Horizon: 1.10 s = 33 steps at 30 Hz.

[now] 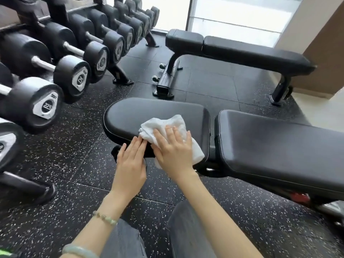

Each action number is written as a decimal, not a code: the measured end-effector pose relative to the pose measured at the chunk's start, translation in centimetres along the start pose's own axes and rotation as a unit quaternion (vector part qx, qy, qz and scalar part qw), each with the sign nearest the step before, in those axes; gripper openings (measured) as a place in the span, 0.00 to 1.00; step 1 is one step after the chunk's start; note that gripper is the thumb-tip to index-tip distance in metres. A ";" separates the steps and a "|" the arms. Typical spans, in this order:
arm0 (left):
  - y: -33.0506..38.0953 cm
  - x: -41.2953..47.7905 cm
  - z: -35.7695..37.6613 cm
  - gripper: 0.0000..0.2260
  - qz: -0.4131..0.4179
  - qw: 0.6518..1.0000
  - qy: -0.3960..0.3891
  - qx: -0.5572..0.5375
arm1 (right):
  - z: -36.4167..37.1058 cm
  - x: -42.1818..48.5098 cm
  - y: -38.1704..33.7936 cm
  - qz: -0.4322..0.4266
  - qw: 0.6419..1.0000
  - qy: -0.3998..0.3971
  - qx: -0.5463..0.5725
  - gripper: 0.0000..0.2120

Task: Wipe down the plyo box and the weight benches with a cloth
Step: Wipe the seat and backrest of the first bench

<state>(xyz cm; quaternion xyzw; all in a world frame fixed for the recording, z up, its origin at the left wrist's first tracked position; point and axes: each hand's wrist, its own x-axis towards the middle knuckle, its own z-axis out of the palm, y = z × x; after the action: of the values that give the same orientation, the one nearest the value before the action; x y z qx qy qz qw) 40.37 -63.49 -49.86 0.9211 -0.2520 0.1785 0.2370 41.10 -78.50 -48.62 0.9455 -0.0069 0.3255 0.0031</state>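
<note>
A black padded weight bench [270, 144] lies across the middle of the head view, its short seat pad [141, 112] to the left of the long back pad. A crumpled white cloth [167, 125] lies on the near part of the seat pad. My right hand [173, 148] presses flat on the cloth with straight fingers. My left hand [131, 161] rests flat on the pad's near edge, fingertips touching the cloth's left end. A second black bench [251, 51] stands farther back. No plyo box is in view.
A dumbbell rack [119, 75] with several black dumbbells [42, 103] runs along the left. The floor [74, 146] is black speckled rubber. A window [232, 13] and a beige wall [323, 38] stand behind the far bench. My knees [186, 229] show at the bottom.
</note>
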 end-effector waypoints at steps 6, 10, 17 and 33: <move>2.7 -0.2 0.3 0.25 0.025 1.000 -0.009 0.004 | -2.0 -5.0 5.1 0.014 0.996 0.081 0.017 0.15; 5.5 0.2 1.5 0.25 0.064 0.998 -0.021 0.005 | -5.8 -5.6 7.2 0.058 0.986 0.131 0.083 0.14; 9.3 0.6 3.5 0.24 0.106 0.993 -0.041 0.010 | -7.7 -8.1 13.8 0.165 0.981 0.070 -0.079 0.17; 16.4 1.7 6.3 0.23 0.160 0.986 -0.055 0.001 | -9.3 -13.1 25.3 0.189 0.972 0.100 -0.102 0.16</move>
<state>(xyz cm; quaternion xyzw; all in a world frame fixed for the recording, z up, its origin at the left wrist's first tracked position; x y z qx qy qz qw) 34.09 -79.92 -48.65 0.8777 -0.4083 0.1635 0.1902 24.63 -103.51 -49.29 0.8844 -0.2180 0.4108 0.0386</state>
